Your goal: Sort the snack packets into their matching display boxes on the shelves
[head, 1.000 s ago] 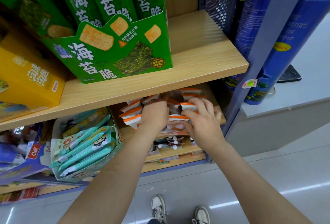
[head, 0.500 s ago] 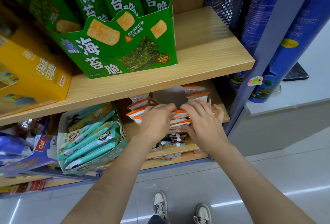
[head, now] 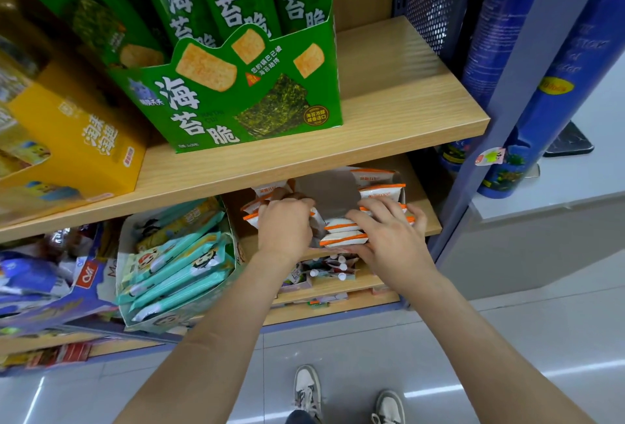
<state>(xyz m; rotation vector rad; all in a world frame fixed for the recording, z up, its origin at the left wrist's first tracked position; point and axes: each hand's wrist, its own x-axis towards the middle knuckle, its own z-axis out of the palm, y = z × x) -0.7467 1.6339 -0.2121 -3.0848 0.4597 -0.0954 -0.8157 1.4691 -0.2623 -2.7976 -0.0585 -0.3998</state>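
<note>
Several small white packets with orange edges (head: 343, 232) stand in an open display box (head: 333, 195) on the second shelf, right of centre. My left hand (head: 285, 227) curls round the packets at the box's left side. My right hand (head: 389, 237) lies on the packets at the right, fingers spread and pointing left over their tops. A bare grey gap of the box shows between the two groups of packets.
A box of teal packets (head: 176, 261) stands to the left on the same shelf. The upper shelf (head: 389, 119) carries a green seaweed-snack box (head: 243, 85) and a yellow box (head: 77, 142). Blue tubes (head: 554, 85) stand right of the blue post. My shoes (head: 307, 389) are on the floor.
The view has shifted slightly and come closer. Both hands stay in the orange-edged packets; my left hand has moved left and the packets have parted, baring more of the box's inside.
</note>
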